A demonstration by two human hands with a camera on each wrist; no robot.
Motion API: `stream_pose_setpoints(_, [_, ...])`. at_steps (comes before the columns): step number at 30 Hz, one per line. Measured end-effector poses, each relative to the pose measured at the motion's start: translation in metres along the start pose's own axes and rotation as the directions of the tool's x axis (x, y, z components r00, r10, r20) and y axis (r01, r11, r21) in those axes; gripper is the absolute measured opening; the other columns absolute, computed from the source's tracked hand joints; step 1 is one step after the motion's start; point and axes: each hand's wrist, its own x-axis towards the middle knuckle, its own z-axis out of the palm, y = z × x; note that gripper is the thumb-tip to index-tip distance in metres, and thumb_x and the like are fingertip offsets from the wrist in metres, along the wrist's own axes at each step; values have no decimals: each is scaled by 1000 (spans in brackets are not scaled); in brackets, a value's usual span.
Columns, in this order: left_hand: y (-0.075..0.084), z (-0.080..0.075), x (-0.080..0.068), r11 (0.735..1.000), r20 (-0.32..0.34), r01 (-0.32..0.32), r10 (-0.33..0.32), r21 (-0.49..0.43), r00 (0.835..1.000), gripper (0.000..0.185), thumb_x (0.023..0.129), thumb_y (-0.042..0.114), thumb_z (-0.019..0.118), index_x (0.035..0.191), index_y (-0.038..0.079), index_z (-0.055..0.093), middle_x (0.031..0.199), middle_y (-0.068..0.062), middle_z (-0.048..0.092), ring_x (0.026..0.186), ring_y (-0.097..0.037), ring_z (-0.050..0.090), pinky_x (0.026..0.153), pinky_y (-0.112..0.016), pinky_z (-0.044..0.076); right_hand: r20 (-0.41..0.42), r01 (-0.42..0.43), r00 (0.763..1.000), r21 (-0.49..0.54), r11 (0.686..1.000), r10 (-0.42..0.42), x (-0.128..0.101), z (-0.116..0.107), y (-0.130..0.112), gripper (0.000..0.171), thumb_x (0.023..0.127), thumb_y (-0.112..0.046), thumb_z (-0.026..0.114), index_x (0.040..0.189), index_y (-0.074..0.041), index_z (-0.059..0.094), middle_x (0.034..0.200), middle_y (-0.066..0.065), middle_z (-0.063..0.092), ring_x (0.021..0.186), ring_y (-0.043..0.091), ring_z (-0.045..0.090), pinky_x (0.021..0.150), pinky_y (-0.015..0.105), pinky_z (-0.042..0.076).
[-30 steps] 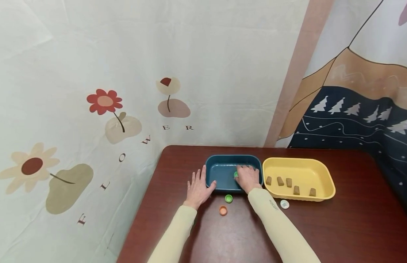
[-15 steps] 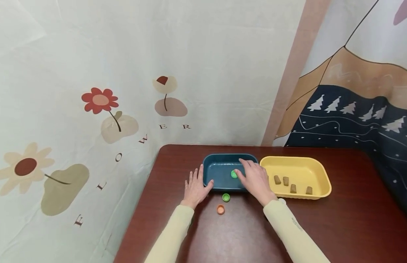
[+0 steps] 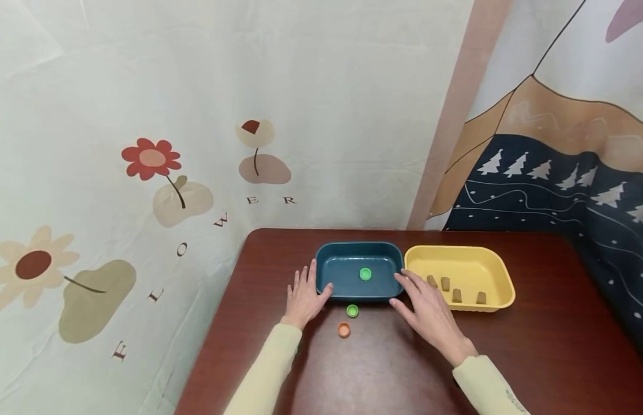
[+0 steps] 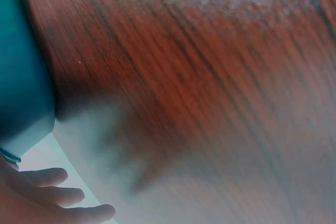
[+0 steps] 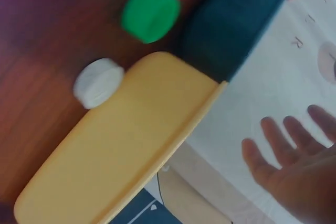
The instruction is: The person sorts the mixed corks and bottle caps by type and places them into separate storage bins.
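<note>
Two tubs stand side by side at the back of a table (image 3: 534, 346), near the wall. One cap (image 3: 365, 274) lies in the left tub (image 3: 331, 256); four small blocks (image 3: 446, 283) sit in the right tub (image 3: 495, 274). Two more caps (image 3: 352, 310) lie on the table before the left tub. The left hand (image 3: 303, 295) rests against that tub's left side; the right hand (image 3: 430, 314) lies before the gap between the tubs.

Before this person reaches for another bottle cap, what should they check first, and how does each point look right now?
1. Right hand free: ok, fingers straight, holding nothing.
2. Left hand steadying the blue tray: ok, resting against its left wall.
3. Green cap inside the blue tray: ok.
4. Loose caps within reach: ok, second green cap and orange cap lie on the table.
5. White cap: cannot tell from the head view; the right wrist view shows it beside the yellow tray.
</note>
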Motion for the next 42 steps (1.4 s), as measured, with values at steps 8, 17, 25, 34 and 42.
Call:
stream_pose_setpoints(8, [1, 0, 1, 1000, 7, 0, 0, -6, 1000, 89, 98, 60, 53, 168, 18, 16, 165, -21, 31, 154, -45, 22, 116, -72, 21, 71, 183, 982, -97, 978, -177, -30, 0, 13, 62, 93, -39, 78, 145, -9, 60, 152, 13, 54, 133, 31, 57, 101, 56, 49])
stream_pose_setpoints(17, [0, 0, 1, 1000, 8, -4, 4, -11, 1000, 89, 98, 61, 53, 167, 17, 17, 164, -22, 33, 154, -45, 22, 116, -72, 22, 156, 177, 975, -111, 978, -158, -53, 7, 28, 59, 91, -37, 80, 142, -10, 63, 149, 11, 57, 135, 31, 55, 102, 59, 47])
stream_pose_setpoints(25, [0, 0, 1, 1000, 10, -2, 2, -12, 1000, 89, 98, 60, 53, 167, 18, 17, 164, -22, 34, 153, -46, 23, 116, -72, 22, 167, 113, 983, -251, 961, -72, -60, 17, 28, 61, 89, -42, 81, 138, -10, 66, 142, 12, 62, 130, 37, 57, 98, 61, 47])
stream_pose_setpoints(34, [-1, -1, 1, 999, 5, -43, 43, 20, 999, 93, 97, 66, 51, 167, 15, 17, 171, -19, 18, 156, -43, 16, 117, -71, 21, 171, 80, 985, -320, 944, -26, -61, 26, 26, 58, 87, -43, 81, 134, -12, 68, 133, 11, 66, 121, 38, 61, 93, 59, 48])
stream_pose_setpoints(42, [6, -6, 7, 993, -16, -116, 116, 12, 993, 101, 96, 74, 46, 167, 10, 13, 173, -13, 12, 158, -38, 11, 118, -69, 19, 163, 57, 987, -365, 929, 4, -61, 31, 30, 55, 85, -40, 83, 131, -12, 70, 127, 13, 68, 117, 38, 62, 90, 60, 49])
